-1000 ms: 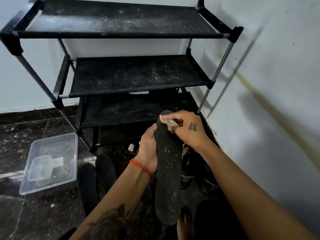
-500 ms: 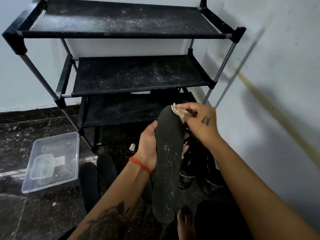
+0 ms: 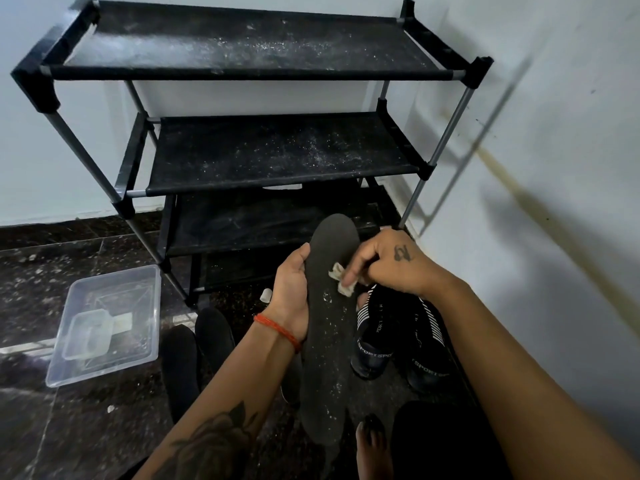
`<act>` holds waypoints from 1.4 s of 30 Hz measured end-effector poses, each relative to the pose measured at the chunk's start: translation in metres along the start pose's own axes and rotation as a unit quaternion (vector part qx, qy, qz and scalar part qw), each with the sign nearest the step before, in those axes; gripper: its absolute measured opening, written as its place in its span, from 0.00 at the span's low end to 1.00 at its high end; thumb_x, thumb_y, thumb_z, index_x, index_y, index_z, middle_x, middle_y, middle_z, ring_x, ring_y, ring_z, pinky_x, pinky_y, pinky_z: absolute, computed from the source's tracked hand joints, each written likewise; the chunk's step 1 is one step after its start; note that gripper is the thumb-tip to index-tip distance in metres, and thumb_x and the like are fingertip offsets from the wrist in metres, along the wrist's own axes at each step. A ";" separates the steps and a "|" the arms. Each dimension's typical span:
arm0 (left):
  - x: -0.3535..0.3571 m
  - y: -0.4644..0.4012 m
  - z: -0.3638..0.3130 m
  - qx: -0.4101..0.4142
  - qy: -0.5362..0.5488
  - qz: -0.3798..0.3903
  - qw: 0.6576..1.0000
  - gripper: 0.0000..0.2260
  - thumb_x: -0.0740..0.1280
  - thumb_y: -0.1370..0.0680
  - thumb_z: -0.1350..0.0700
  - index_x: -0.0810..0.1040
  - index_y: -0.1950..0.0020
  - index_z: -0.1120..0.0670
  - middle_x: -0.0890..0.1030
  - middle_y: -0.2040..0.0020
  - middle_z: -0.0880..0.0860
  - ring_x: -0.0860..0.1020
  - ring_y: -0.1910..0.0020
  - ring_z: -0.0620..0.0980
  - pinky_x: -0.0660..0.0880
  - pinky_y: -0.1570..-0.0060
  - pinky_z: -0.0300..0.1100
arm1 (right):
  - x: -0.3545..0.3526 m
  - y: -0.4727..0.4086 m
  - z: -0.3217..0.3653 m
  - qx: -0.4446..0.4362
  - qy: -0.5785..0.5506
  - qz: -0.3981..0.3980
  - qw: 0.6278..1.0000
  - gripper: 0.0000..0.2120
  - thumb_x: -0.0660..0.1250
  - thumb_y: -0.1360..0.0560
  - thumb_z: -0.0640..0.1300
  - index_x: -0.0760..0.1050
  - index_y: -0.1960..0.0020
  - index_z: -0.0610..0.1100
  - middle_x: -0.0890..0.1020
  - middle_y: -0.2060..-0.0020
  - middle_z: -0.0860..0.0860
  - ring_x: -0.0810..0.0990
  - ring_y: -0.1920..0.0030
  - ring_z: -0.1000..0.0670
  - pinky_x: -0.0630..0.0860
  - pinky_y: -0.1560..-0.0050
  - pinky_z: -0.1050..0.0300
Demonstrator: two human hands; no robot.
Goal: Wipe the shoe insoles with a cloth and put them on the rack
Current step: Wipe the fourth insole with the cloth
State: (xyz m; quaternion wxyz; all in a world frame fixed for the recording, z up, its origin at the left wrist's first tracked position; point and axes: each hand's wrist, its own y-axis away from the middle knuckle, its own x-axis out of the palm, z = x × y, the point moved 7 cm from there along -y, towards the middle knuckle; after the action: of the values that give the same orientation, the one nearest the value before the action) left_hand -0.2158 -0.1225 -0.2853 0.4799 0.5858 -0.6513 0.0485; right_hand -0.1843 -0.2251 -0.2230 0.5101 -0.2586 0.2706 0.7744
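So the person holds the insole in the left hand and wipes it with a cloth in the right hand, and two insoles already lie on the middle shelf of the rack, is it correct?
Not quite. In the head view the left hand holds the insole and the right hand wipes it with the cloth, but the middle shelf of the rack holds no insoles, only white dust. The two other insoles lie on the floor.

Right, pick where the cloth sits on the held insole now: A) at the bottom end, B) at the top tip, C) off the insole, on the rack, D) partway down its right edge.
D: the right hand pinches the cloth against the insole partway down its right edge, below the top tip.
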 end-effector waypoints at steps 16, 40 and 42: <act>0.002 -0.002 0.004 -0.005 0.016 0.008 1.000 0.23 0.49 0.18 0.45 0.78 0.46 0.58 0.83 0.57 0.57 0.83 0.62 0.52 0.80 0.61 0.43 | 0.013 -0.001 0.013 -0.027 -0.084 -0.019 0.996 0.17 0.69 0.34 0.28 0.84 0.59 0.49 0.82 0.60 0.56 0.82 0.60 0.52 0.81 0.57 0.54; -0.017 -0.014 0.001 -0.009 -0.061 -0.060 0.996 0.36 0.44 0.23 0.32 0.73 0.33 0.55 0.80 0.43 0.57 0.78 0.49 0.54 0.75 0.47 0.47 | -0.005 0.002 0.013 -0.039 -0.018 -0.067 0.997 0.18 0.62 0.39 0.25 0.84 0.65 0.44 0.84 0.65 0.51 0.82 0.62 0.52 0.80 0.62 0.55; -0.019 -0.015 0.002 -0.020 -0.051 -0.056 0.997 0.37 0.47 0.26 0.29 0.74 0.34 0.56 0.78 0.39 0.57 0.78 0.46 0.56 0.71 0.37 0.52 | -0.031 0.006 0.008 -0.046 0.000 -0.223 0.974 0.17 0.62 0.36 0.25 0.84 0.63 0.44 0.85 0.62 0.49 0.82 0.62 0.53 0.80 0.59 0.58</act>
State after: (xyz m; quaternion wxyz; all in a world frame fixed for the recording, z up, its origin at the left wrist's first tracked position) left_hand -0.2073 -0.1151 -0.3065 0.4592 0.6137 -0.6419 -0.0214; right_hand -0.1797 -0.2419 -0.1955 0.6574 -0.3362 0.1701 0.6526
